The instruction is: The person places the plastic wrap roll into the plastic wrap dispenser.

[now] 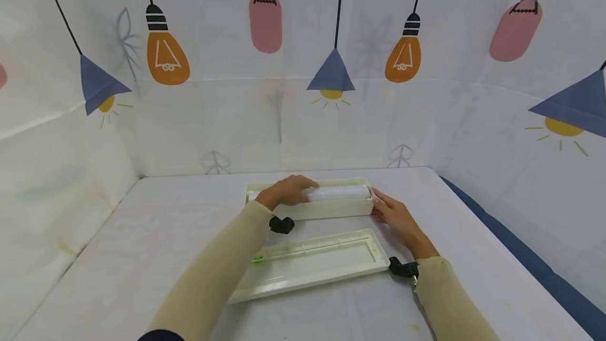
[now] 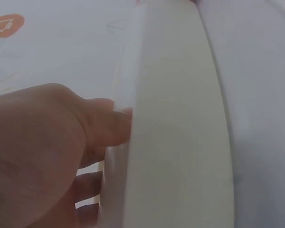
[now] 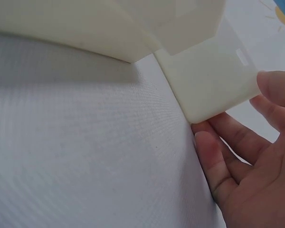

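A long cream box (image 1: 326, 209) lies towards the back of the table with a roll of white, shiny film (image 1: 338, 192) inside it. Over the box's left half, my left hand (image 1: 290, 191) grips the roll; in the left wrist view the thumb dips behind the box's front wall (image 2: 180, 118) and the fingers lie further back. My right hand (image 1: 395, 217) holds the right end of the box. In the right wrist view its fingertips sit at the lower corner of the box's end wall (image 3: 209, 76), with the thumb at the upper edge.
Nearer me lies a long cream lid (image 1: 326, 270), inner side up, with a small green piece (image 1: 258, 260) at its left, partly behind my left sleeve. The white table (image 1: 118, 257) meets a lamp-patterned cloth wall (image 1: 222, 125) at the back.
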Action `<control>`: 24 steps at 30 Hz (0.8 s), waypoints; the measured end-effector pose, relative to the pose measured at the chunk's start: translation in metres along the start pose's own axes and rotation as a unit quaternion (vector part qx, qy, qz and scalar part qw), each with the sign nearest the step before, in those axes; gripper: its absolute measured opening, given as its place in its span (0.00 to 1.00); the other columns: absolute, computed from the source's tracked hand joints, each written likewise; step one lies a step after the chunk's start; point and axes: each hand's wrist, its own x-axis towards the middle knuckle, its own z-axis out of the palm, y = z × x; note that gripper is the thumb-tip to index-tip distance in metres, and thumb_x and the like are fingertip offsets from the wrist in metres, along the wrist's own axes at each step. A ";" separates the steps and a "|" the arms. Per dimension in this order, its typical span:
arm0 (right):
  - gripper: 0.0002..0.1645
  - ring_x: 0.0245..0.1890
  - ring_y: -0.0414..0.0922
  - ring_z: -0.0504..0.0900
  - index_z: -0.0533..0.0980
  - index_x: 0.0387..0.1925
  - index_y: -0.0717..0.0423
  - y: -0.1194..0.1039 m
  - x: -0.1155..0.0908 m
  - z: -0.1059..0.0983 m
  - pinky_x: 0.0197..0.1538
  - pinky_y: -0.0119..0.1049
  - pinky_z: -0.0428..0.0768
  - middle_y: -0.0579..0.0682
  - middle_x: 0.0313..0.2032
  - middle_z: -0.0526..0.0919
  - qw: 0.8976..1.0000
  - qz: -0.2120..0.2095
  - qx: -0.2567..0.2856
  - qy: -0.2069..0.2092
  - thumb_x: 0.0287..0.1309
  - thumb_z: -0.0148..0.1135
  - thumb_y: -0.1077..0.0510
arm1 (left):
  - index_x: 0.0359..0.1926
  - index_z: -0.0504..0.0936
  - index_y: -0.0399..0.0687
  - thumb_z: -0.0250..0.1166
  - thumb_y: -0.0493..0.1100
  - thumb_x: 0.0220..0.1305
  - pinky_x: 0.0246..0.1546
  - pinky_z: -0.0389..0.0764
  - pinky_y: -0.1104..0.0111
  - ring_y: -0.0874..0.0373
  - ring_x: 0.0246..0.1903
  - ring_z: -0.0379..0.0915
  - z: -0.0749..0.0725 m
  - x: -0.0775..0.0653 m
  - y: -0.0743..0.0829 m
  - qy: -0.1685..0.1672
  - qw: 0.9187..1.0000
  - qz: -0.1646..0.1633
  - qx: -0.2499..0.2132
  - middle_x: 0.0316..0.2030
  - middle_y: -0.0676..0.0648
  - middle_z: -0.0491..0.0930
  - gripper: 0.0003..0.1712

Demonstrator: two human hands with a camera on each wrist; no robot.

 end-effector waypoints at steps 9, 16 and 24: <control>0.35 0.60 0.55 0.77 0.56 0.78 0.48 0.001 0.001 0.000 0.57 0.41 0.78 0.64 0.63 0.75 1.000 -0.005 -0.002 -0.002 0.77 0.48 0.43 | 0.66 0.77 0.48 0.59 0.38 0.72 0.61 0.73 0.53 0.47 0.60 0.74 -0.008 -0.006 0.000 0.026 0.999 0.005 -0.023 0.59 0.44 0.80 0.23; 0.35 0.60 0.53 0.77 0.57 0.78 0.48 0.004 0.001 0.003 0.55 0.36 0.79 0.63 0.63 0.75 1.000 -0.005 -0.001 -0.006 0.76 0.49 0.43 | 0.66 0.77 0.46 0.59 0.42 0.73 0.57 0.76 0.53 0.48 0.58 0.75 -0.011 -0.026 -0.005 0.060 0.997 0.012 -0.047 0.59 0.42 0.79 0.22; 0.34 0.60 0.54 0.76 0.57 0.78 0.48 0.002 0.001 0.001 0.53 0.34 0.79 0.63 0.63 0.75 1.000 -0.015 -0.005 -0.004 0.78 0.47 0.44 | 0.66 0.77 0.46 0.57 0.43 0.74 0.54 0.78 0.54 0.48 0.57 0.77 -0.017 -0.049 -0.008 0.099 0.989 0.034 -0.102 0.60 0.40 0.78 0.22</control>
